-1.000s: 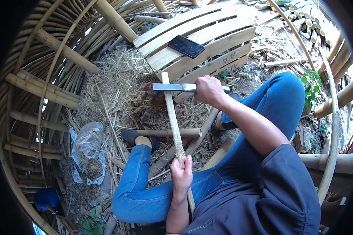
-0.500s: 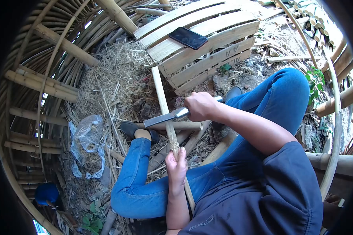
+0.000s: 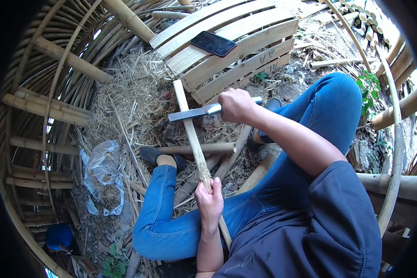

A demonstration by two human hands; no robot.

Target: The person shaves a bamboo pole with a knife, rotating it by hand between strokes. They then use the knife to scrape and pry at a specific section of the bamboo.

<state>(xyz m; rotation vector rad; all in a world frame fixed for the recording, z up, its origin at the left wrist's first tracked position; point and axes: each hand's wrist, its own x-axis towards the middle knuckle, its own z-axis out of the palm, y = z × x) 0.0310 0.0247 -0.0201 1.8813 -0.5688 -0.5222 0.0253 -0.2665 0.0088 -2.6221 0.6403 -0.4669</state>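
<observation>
My right hand point(image 3: 237, 105) is closed around the metal-coloured handle of a broad-bladed knife point(image 3: 189, 114). The blade points left and lies across the upper part of a pale bamboo strip point(image 3: 193, 139). Low on that strip, my left hand point(image 3: 210, 199) grips it, thumb along the top. Just above the left fingers the strip's surface looks rough and frayed. Its lower end runs past my left wrist over my jeans point(image 3: 171, 231) towards my body, and its far end reaches the corner of a wooden crate point(image 3: 245, 60).
A phone point(image 3: 213, 44) lies on the crate. Cut bamboo poles point(image 3: 204, 148) rest between my feet, amid straw point(image 3: 125, 92). A clear plastic bag point(image 3: 103, 160) is at left, a blue bucket point(image 3: 59, 236) lower left. Curved bamboo framing point(image 3: 396, 139) surrounds me.
My right hand has moved the knife up along the bamboo strip, farther from my left hand. The left hand keeps its grip. The whole view has shifted slightly.
</observation>
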